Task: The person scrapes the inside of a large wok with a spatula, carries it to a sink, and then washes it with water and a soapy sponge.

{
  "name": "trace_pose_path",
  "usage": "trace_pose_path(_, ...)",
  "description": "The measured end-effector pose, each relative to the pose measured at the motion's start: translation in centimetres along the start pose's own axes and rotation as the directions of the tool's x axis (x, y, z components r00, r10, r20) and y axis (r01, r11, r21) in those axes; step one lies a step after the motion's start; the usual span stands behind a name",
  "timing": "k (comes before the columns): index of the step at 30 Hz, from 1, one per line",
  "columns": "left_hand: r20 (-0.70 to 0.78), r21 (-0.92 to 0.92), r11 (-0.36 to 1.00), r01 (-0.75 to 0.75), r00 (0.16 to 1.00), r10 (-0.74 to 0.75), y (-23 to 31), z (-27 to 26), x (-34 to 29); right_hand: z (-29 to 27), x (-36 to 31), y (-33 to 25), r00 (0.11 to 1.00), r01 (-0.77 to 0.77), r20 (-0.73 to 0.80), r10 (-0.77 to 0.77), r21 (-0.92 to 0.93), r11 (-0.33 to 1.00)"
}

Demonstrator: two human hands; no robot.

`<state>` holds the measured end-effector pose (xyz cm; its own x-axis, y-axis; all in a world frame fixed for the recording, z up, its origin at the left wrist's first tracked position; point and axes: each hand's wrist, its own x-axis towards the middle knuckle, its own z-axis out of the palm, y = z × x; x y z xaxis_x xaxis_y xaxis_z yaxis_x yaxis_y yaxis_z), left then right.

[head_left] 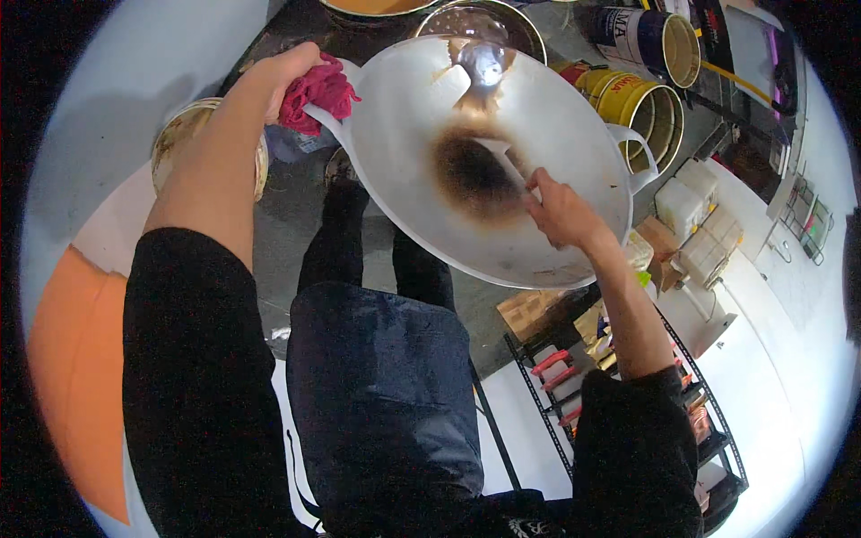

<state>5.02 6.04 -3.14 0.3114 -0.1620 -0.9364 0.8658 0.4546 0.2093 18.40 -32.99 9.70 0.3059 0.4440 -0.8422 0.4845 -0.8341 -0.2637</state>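
My left hand [294, 70] is closed around a bunched crimson cloth [319, 97] at the left handle of a large silver wok [395, 157]. The wok is tilted, with its far rim over a metal pot [536, 38] that has dark brown liquid in it. A dark brown scorched-looking patch [480, 175] covers the wok's middle, and a wet brown streak runs to the far rim. In my right hand [563, 213] is a flat-bladed spatula [509, 163], its blade over the dark patch. The wok's right handle [641, 160] is free of any hand.
Beyond the wok, another pot [381, 7] holds orange-brown contents. Yellow tins [635, 108] and a dark blue and white tin [637, 43] lie at the right. A stained bucket [262, 166] stands behind my left forearm. A black rack [547, 408] with packages is at lower right.
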Motion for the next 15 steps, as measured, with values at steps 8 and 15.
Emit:
trace_pose_path(8,-0.081,0.003,0.989,0.151,0.985,-0.15,1.4,1.7,-1.7,0.5,9.0,1.7,0.978,-0.125,-0.179,0.109,-0.084,0.989)
trace_pose_path(15,-0.1,0.011,0.992,0.127,0.987,-0.126,1.1,1.7,-1.2,-0.6,12.8,3.2,0.928,-0.099,-0.369,0.051,-0.112,0.989)
